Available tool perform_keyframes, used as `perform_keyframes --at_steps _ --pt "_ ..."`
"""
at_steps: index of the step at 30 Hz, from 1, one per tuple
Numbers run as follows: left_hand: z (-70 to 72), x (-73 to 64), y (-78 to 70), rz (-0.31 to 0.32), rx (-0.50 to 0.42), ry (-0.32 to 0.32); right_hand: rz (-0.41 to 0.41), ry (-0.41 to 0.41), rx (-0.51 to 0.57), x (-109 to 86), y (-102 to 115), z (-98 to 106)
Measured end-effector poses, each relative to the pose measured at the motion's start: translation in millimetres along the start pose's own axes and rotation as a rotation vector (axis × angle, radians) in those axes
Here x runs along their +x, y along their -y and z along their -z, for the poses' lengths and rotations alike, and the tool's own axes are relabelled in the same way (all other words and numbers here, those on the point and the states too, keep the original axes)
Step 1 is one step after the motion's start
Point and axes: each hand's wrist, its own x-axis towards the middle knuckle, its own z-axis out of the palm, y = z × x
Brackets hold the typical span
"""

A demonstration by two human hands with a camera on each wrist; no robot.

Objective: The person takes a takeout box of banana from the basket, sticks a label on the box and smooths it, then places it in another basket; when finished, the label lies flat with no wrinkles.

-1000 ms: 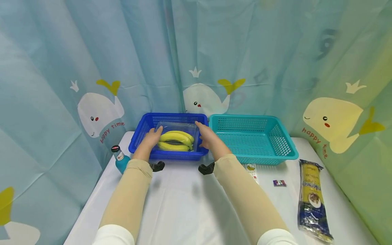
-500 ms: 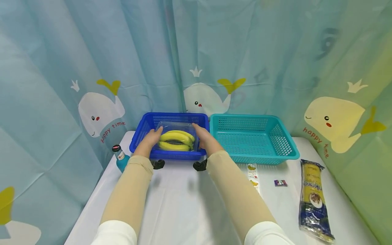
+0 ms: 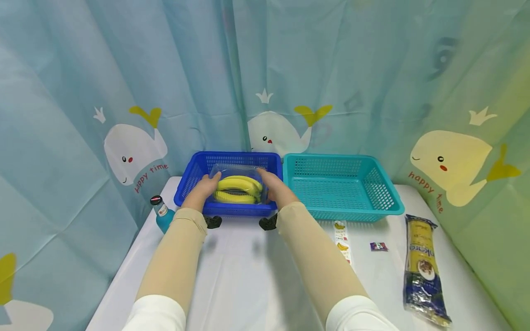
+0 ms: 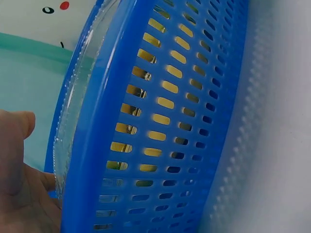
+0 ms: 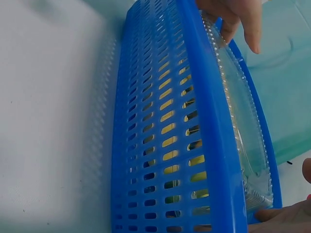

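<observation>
A clear plastic box point(image 3: 238, 169) with yellow bananas point(image 3: 239, 185) inside sits in the blue basket point(image 3: 239, 210). At its left end is my left hand point(image 3: 204, 187), fingers down beside the box, the thumb point(image 4: 28, 124) standing apart from it in the left wrist view. My right hand point(image 3: 276, 187) is at the opposite end. In the right wrist view its fingers point(image 5: 271, 214) touch the box's corner and the thumb point(image 5: 307, 170) is apart. The basket's rim and the hands hide the lower fingers in part.
A turquoise basket point(image 3: 343, 215) adjoins the blue one on the right. A blue bottle point(image 3: 164, 216) stands at the left. Banana-print paper point(image 3: 342, 241), a small purple packet point(image 3: 378, 247) and a long yellow-and-blue bag point(image 3: 424, 271) lie at the right on the white table point(image 3: 244, 285). Curtains surround it.
My right hand has moved left and inward to the box's right end, its fingers drawing closer to it. The left hand has stayed at the left end. The box has hardly moved.
</observation>
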Motion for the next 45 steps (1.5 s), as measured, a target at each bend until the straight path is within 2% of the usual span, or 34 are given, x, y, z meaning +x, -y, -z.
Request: perform_keyframes --at_steps 13,20,30,37,41,45 --pt "-4.1 -0.1 -0.6 -0.009 -0.012 -0.005 0.02 -0.01 -0.026 -2.8 -2 -2" --pt "0.9 -3.8 -4.9 0.0 -0.056 -0.017 0.038 -0.023 -0.031 -5.9 3 -4" --pt "13.5 -18.8 -28.2 -0.045 -0.032 -0.072 0.092 -0.011 -0.041 -15.8 22 5" --pt "22.7 -32.9 -38.8 -0.063 -0.018 -0.071 0.113 0.011 -0.065 -27.3 29 18" --pt "26.4 -45.9 -44.2 -0.075 -0.041 -0.061 0.137 -0.004 -0.117 -37.4 31 23" --pt "25.1 -54.8 -46.7 -0.089 -0.088 -0.046 0.177 -0.036 -0.218 -52.3 31 28"
